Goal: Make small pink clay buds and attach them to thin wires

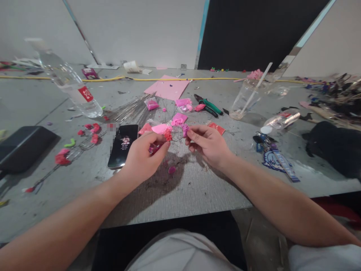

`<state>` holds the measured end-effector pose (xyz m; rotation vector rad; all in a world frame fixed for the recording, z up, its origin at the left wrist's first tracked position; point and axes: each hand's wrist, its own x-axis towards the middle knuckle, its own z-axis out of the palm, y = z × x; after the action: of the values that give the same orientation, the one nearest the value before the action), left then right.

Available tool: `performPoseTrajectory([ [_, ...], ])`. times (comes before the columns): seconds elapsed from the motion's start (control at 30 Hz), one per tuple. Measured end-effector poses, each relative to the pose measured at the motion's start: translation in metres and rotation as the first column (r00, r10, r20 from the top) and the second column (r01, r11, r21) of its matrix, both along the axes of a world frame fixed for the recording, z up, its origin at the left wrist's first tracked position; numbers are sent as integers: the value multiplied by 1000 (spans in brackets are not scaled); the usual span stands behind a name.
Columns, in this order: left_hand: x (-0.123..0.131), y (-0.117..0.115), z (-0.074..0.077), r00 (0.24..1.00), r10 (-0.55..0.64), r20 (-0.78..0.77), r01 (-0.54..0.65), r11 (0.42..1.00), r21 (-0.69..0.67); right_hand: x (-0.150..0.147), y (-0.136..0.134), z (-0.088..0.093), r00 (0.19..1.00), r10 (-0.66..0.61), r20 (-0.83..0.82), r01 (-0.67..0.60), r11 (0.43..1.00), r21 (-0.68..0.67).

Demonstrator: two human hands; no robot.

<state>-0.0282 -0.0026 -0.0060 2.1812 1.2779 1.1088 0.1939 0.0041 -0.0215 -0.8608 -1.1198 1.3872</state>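
Both hands meet above the grey table, holding a small wire ring decorated with pink and red clay flowers. My left hand pinches the ring's left side by a red flower. My right hand pinches its right side by a purple-pink flower. A small pink clay lump lies on the table under the hands.
A black phone lies left of my hands, with finished flower wires further left. A water bottle, pink paper, green-handled pliers, a plastic cup with a stick, keys and clay bags surround them.
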Motion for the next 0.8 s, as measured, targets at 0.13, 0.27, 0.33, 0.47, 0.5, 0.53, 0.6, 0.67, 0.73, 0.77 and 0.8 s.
performPoseTrajectory([
  [0.13, 3, 0, -2, 997, 29, 66, -21, 993, -112, -1, -1, 1, 998, -19, 62, 19, 1000, -10],
  [0.27, 5, -1, -1, 974, -39, 224, 127, 910, -396, 0, -2, 3, 980, -43, 196, 35, 998, 43],
  [0.33, 5, -1, -1, 935, -75, 347, 251, 830, -497, 0, -4, 6, 962, -13, 272, -8, 997, 74],
  [0.47, 5, -4, -2, 843, -93, 531, 408, 753, -516, -2, -11, 12, 888, 5, 460, -58, 993, 101],
  [0.5, 5, -4, -2, 831, -105, 546, 431, 742, -514, -2, -13, 13, 860, -12, 510, -56, 991, 118],
  [0.53, 4, -5, -2, 831, -118, 543, 443, 730, -520, -3, -15, 13, 829, -37, 558, -53, 988, 143],
  [0.6, 4, -5, -2, 860, -120, 497, 419, 721, -551, -3, -17, 13, 768, -91, 634, -50, 978, 200],
  [0.67, 3, -5, -1, 881, -98, 463, 388, 711, -587, -2, -16, 12, 740, -123, 662, -47, 971, 233],
  [0.73, 4, -4, 0, 879, -75, 471, 382, 702, -601, -2, -15, 11, 743, -133, 656, -46, 968, 248],
  [0.77, 4, -4, 0, 877, -68, 476, 380, 704, -600, -2, -14, 10, 748, -138, 649, -49, 964, 262],
  [0.8, 5, -3, 0, 878, -68, 474, 377, 709, -596, -2, -14, 9, 753, -144, 642, -54, 959, 278],
])
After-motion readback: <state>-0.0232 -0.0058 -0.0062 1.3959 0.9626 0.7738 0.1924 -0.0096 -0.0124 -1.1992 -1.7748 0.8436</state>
